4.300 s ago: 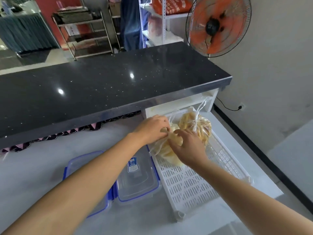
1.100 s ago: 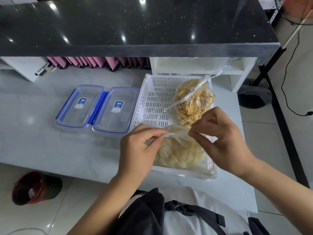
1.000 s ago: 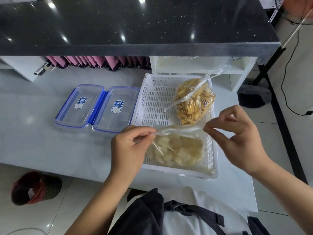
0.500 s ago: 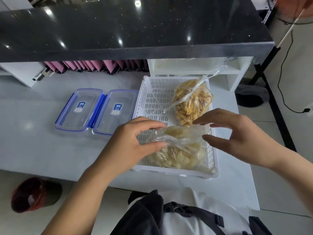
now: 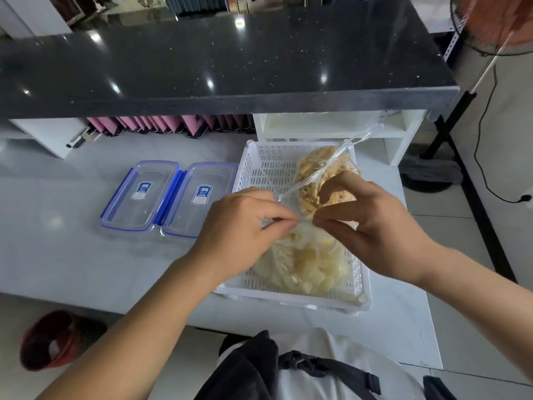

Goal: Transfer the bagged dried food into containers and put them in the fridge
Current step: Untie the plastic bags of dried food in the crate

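1. Two hands meet over the near end of the white perforated plastic basket (image 5: 291, 297): my left hand (image 5: 245, 232) and right hand (image 5: 372, 226) each pinch the mouth of the clear plastic bag of pale dried pieces (image 5: 302, 264), thumb against forefinger, fingertips almost touching.
2. I judge the step is opening this bag, so I should part the plastic gently and keep the bag resting in the basket to avoid spills.
3. Just beyond, the second clear bag of golden dried strips (image 5: 326, 174) lies at the basket's far right, unopened by the look of it.
4. Left of the basket, two clear rectangular containers with blue-clipped lids (image 5: 170, 197) sit side by side, lids still on; one needs unclipping before I pour.
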The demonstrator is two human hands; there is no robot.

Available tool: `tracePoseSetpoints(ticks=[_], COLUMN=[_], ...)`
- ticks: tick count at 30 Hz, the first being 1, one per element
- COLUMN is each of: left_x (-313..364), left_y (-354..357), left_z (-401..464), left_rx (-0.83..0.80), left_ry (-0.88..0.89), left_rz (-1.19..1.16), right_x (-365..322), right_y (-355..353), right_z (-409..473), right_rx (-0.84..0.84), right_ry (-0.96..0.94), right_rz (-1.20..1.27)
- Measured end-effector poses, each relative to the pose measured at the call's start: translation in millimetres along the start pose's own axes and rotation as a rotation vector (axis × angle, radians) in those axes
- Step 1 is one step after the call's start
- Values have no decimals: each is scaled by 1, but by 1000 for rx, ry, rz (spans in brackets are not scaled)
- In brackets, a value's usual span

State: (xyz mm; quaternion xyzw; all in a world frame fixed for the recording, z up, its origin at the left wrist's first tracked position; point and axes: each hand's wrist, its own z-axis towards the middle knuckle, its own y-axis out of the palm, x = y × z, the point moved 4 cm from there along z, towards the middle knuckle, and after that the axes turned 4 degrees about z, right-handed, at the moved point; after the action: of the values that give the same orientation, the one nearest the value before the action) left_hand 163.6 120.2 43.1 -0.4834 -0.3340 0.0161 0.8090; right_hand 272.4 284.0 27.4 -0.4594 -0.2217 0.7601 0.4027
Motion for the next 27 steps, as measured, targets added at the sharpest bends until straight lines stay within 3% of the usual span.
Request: tracePoseSetpoints(ticks=[4, 7, 9, 12, 15, 20, 27], left_x=[-1, -27, -37, -37, -31, -16, -5], left_y=[-7, -12, -6, 5, 2, -18, -45], left_z=[-8, -23, -34, -41, -38, -27, -19], left_rx=[185, 298, 322, 310, 246, 177, 113], left_ry=[-63, -350, -540, -631, -600, -484, -357], left_rz=[-129, -335, -540, -704, -711, -663, -693], right_x=[9, 36, 47, 48, 38, 15, 1], right_y=[-10, -19, -13, 0, -4, -16, -44], right_z=[-8, -30, -47, -57, -48, -30, -14], right_rx=[181, 286, 265, 152, 43, -43, 198], right_ry=[57, 304, 469, 558, 473, 255, 86], right_rz=[136, 303, 432, 628, 662, 446, 242])
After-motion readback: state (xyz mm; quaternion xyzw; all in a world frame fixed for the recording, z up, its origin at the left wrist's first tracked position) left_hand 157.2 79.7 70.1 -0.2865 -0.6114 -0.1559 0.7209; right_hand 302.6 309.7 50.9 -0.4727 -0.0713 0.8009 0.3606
